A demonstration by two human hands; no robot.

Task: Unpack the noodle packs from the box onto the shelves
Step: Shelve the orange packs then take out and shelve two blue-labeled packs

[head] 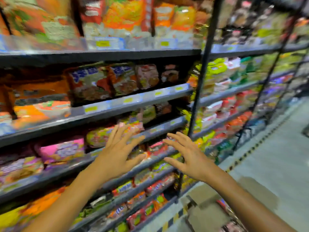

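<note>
My left hand (119,153) and my right hand (187,156) are both stretched out in front of the shelves, fingers spread, with nothing in them. They hover near a dark shelf edge (160,129) in the middle of the rack. Red noodle packs (157,147) sit on the shelf between the two hands. A yellow-and-pink noodle pack (98,136) lies just left of my left hand's fingers. The cardboard box (205,206) stands open on the floor at the lower right, below my right forearm, with packs showing at its right side. The picture is blurred.
Dark metal shelving (100,55) filled with coloured noodle packs covers the left and centre. A black upright post (201,81) divides it from a second rack (234,91) further right. Grey aisle floor (275,156) with a yellow-black striped line runs along the right.
</note>
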